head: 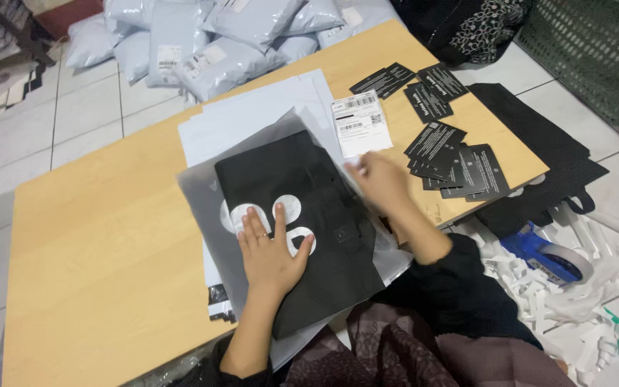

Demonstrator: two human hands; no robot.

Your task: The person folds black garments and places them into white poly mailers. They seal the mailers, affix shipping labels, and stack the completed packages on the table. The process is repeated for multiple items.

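Note:
A folded black garment (pixel 291 183) with white round shapes printed on it lies inside a frosted clear bag (pixel 198 186) on a low wooden table (pixel 94 244). My left hand (pixel 270 251) presses flat on the garment, fingers spread over the white print. My right hand (pixel 380 179) rests at the bag's right edge, fingers curled on the plastic, just below a white shipping label (pixel 358 123). White mailer sheets (pixel 252 111) lie stacked under the bag.
Several black printed cards (pixel 453 154) are scattered on the table's right part. Grey filled mailer parcels (pixel 209 39) pile on the floor behind. Right of the table lie a black bag (pixel 546 154), a blue tape dispenser (pixel 546 254) and white paper strips (pixel 603 287).

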